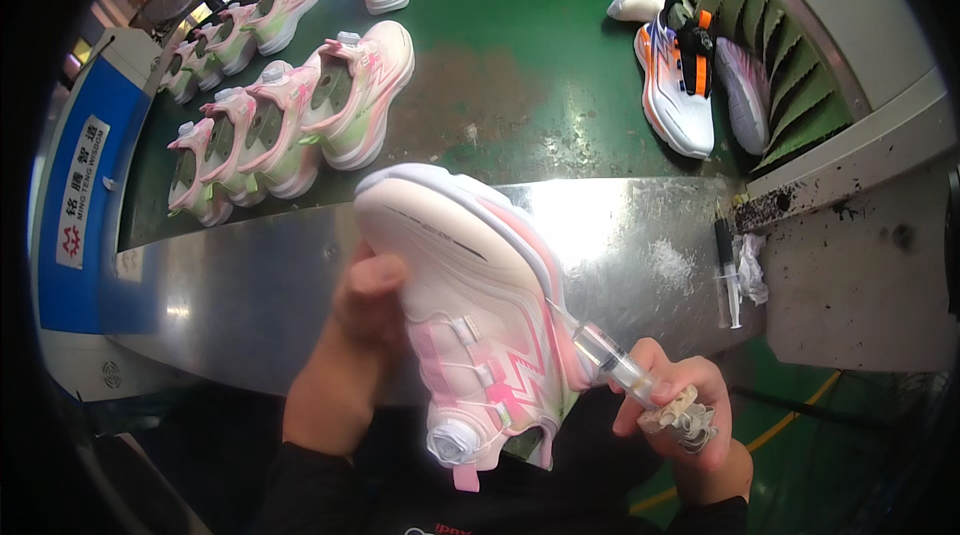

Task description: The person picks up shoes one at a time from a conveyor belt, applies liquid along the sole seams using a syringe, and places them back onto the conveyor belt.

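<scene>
A pink and white sneaker with a round dial closure is held up sideways over the front of the metal ledge, its toe pointing away from me. My left hand grips it from the left side, the thumb showing on the upper and the other fingers mostly hidden. In my right hand is a clear syringe, its back end crusted with pale dried residue. The fine tip of the syringe touches, or nearly touches, the seam between the upper and the thick pale sole.
Several pink and green sneakers stand in rows on the green belt at left. White sneakers with orange and blue trim sit at right beside hanging green flaps. Another syringe and crumpled tissue lie on the metal ledge.
</scene>
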The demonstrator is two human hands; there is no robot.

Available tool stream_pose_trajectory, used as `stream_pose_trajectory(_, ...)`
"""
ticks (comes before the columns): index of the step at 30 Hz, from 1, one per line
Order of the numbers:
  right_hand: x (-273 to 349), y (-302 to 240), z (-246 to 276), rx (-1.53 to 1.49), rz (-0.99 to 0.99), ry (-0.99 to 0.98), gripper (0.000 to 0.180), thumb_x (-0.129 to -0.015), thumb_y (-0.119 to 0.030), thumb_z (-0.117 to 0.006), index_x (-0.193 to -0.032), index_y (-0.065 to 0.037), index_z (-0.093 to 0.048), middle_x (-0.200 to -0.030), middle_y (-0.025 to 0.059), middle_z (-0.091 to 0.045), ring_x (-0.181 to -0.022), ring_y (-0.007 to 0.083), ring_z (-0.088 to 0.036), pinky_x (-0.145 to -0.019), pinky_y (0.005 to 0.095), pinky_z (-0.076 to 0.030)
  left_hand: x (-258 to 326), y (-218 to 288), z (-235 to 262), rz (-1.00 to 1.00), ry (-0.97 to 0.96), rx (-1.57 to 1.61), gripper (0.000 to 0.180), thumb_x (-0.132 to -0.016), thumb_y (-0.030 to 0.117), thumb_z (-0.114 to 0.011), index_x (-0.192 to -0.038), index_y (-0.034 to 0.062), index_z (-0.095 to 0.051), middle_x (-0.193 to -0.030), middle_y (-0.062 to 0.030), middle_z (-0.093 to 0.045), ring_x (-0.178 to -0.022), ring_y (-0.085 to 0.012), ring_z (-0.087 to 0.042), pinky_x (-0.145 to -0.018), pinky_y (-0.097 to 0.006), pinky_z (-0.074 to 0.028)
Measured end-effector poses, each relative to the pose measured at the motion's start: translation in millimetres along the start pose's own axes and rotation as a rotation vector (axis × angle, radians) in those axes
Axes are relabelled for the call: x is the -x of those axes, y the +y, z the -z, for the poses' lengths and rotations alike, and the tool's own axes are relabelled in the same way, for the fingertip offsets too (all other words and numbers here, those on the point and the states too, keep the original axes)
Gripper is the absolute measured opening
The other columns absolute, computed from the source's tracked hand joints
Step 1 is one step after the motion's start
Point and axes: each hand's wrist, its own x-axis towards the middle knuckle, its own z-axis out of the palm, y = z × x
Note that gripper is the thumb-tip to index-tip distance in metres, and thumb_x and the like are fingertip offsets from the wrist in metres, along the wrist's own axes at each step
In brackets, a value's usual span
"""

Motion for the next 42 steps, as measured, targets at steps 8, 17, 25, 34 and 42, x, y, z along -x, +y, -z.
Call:
stream_pose_trajectory(8, 11, 6, 3, -0.021, -0.073, 0.019, 0.066, -0.07, -0.036, -0.078, -0.116, 0.004, -0.051, -0.101, 0.0155, -0.046, -0.09, 0.0238, -0.057, -0.081, 0.0312, -0.047, -4, 4, 9, 0.022, -0.064, 0.199, 0.059, -0.077, 0.025, -0.058, -0.125, -0.0052, -0.043, -0.116, -0.0221, -0.055, -0.105, -0.0322, -0.057, -0.09, -0.041, -0.048)
stream_pose_trajectory(17, 29, 10, 5, 0.041, -0.064, 0.004, 0.065, -0.07, -0.035, -0.079, -0.116, 0.003, -0.053, -0.101, 0.0154, -0.052, -0.088, 0.0194, -0.052, -0.08, 0.0278, -0.044, -10, -1, 16, 0.051, -0.054, 0.295, 0.059, -0.079, 0.029, -0.056, -0.125, -0.0061, -0.044, -0.118, -0.0209, -0.056, -0.105, -0.0311, -0.057, -0.093, -0.041, -0.046)
stream_pose_trajectory(25, 44, 15, 5, 0.157, -0.014, 0.002, 0.064, -0.068, -0.039, -0.078, -0.112, 0.002, -0.057, -0.092, 0.0139, -0.067, -0.084, 0.0165, -0.04, -0.074, 0.0269, -0.034, -12, 0, 12, 0.05, -0.062, 0.384, 0.057, -0.08, 0.03, -0.055, -0.123, -0.0062, -0.045, -0.117, -0.0203, -0.056, -0.105, -0.0301, -0.057, -0.093, -0.041, -0.046)
stream_pose_trajectory(34, 62, 22, 11, 0.193, 0.025, 0.03, 0.062, -0.067, -0.04, -0.078, -0.11, 0.001, -0.059, -0.09, 0.0124, -0.067, -0.083, 0.0175, -0.04, -0.072, 0.0277, -0.033, -13, 2, 16, 0.062, 0.067, 0.081, 0.05, -0.081, 0.036, -0.055, -0.116, 0.0011, -0.052, -0.108, -0.0138, -0.06, -0.098, -0.0253, -0.059, -0.087, -0.039, -0.048)
stream_pose_trajectory(42, 71, 29, 18, 0.169, 0.029, 0.052, 0.061, -0.066, -0.039, -0.079, -0.109, 0.001, -0.06, -0.091, 0.0117, -0.067, -0.081, 0.0173, -0.04, -0.071, 0.0283, -0.033, -15, 0, 14, 0.077, 0.182, 0.224, 0.051, -0.08, 0.036, -0.054, -0.116, 0.0, -0.051, -0.106, -0.0158, -0.06, -0.098, -0.0272, -0.059, -0.088, -0.04, -0.047)
